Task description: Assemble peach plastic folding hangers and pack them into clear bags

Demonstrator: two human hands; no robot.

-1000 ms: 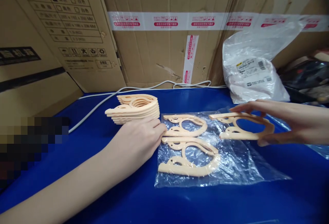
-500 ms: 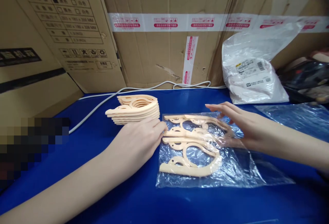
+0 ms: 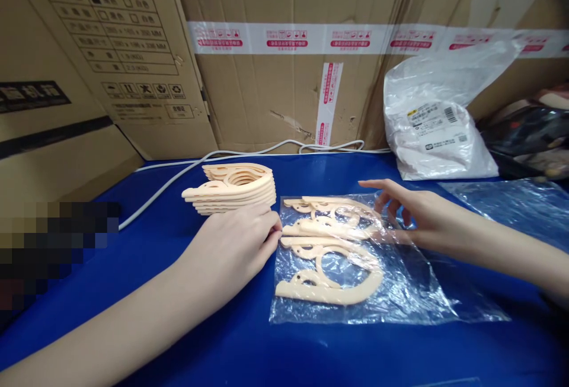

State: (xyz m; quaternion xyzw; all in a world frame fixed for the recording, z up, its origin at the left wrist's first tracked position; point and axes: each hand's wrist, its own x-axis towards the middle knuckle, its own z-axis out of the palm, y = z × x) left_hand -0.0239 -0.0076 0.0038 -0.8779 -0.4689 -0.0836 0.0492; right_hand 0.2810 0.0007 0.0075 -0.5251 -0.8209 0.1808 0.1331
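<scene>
Now the blue bench [image 3: 222, 351] is seen to carry everything. A clear plastic bag [image 3: 400, 292] is spread flat near its middle, where it lay before. A third peach plastic folding hanger [image 3: 338, 221], held above the bag a second ago, has been laid on the two hangers there. The left hand [image 3: 231, 250] is loosely curled, pressing the bag's left edge. The right hand [image 3: 418, 218] is opened, fingertips touching the hangers.
</scene>
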